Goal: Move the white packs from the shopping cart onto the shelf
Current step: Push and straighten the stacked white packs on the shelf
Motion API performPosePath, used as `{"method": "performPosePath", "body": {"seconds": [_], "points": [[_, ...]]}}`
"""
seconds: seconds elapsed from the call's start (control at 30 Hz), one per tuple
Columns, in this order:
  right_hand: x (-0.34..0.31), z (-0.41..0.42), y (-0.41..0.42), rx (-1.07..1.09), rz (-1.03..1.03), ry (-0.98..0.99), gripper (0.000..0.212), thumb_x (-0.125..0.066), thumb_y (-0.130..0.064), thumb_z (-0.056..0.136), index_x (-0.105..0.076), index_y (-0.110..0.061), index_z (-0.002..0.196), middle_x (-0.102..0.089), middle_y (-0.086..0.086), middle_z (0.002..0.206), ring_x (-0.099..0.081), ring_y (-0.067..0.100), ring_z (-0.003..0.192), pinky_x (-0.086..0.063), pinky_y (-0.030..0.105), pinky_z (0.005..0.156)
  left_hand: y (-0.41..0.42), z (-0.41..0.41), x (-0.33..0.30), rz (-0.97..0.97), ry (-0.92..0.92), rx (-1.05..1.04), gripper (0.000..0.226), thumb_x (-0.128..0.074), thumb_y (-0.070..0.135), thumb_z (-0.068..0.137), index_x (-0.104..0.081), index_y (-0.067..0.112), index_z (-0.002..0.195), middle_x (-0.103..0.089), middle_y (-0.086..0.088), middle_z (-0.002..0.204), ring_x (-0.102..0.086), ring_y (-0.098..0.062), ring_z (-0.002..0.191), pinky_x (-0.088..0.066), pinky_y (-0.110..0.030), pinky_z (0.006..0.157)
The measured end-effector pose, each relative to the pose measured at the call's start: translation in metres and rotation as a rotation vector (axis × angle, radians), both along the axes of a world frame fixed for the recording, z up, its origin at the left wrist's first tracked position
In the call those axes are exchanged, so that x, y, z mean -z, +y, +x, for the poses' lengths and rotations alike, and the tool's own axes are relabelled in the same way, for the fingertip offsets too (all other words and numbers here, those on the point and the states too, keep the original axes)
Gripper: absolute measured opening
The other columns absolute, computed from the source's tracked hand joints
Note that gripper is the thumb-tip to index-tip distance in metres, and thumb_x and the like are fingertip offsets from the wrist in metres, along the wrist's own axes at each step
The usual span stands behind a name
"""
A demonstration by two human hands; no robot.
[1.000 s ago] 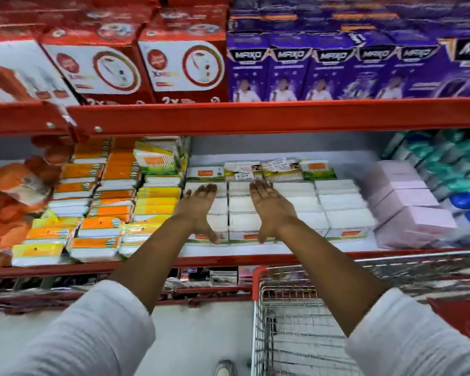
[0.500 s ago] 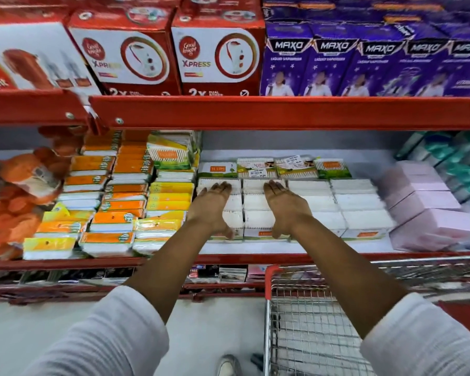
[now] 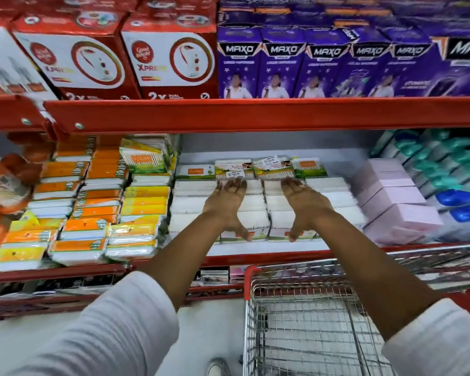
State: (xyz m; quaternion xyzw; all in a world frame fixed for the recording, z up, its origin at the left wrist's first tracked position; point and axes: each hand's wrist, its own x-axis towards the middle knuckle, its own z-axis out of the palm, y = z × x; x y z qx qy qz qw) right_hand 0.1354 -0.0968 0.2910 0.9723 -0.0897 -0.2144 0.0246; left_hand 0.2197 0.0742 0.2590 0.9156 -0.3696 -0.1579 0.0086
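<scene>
Rows of white packs (image 3: 334, 198) lie flat on the middle shelf (image 3: 255, 251), filling its centre. My left hand (image 3: 227, 203) rests palm down on the packs left of centre, fingers spread and thumb at the front edge. My right hand (image 3: 304, 203) lies flat on the packs just to the right, fingers spread the same way. Neither hand grips a pack. The shopping cart (image 3: 310, 321) stands below at the lower right; no packs show through its wire basket.
Orange and yellow packs (image 3: 92, 207) are stacked to the left, pink boxes (image 3: 396, 202) and teal and blue packs (image 3: 451, 169) to the right. Red boxes (image 3: 98, 55) and purple boxes (image 3: 323, 58) fill the upper shelf behind a red beam (image 3: 255, 112).
The view has shifted slightly, so shelf and hands sit further right in frame. Both hands stay flat on the white packs, sliding a little deeper.
</scene>
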Motion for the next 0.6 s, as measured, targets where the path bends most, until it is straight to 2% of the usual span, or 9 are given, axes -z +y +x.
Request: {"method": "performPosePath", "body": {"seconds": [0.1,0.23,0.6], "points": [[0.002,-0.007,-0.013,0.03,-0.022,0.037,0.138,-0.088,-0.039,0.058,0.008,-0.008,0.153,0.003,0.006,0.163,-0.008,0.022,0.149,-0.027,0.036,0.118,-0.017,-0.003,0.001,-0.006,0.022,-0.01,0.137,-0.08,0.061,0.059,0.005,0.012,0.153,0.005,-0.005,0.162,-0.001,-0.02,0.149,-0.013,-0.032,0.119],[0.006,-0.006,-0.016,0.036,-0.02,0.008,0.132,-0.09,-0.031,0.058,0.0,-0.011,0.153,-0.013,0.004,0.162,-0.027,0.023,0.144,-0.042,0.038,0.107,-0.021,-0.006,0.005,-0.012,0.035,-0.048,0.131,-0.082,0.056,0.059,-0.001,0.015,0.154,-0.003,-0.001,0.162,-0.008,-0.019,0.148,-0.025,-0.032,0.115],[0.004,-0.002,-0.023,-0.01,-0.047,-0.011,0.123,-0.089,-0.036,0.057,-0.014,-0.013,0.152,-0.031,0.001,0.155,-0.042,0.022,0.136,-0.048,0.036,0.096,-0.022,-0.012,0.006,-0.001,0.013,-0.098,0.129,-0.083,0.055,0.059,-0.004,0.02,0.154,-0.005,0.003,0.162,-0.011,-0.017,0.148,-0.031,-0.035,0.112]]}}
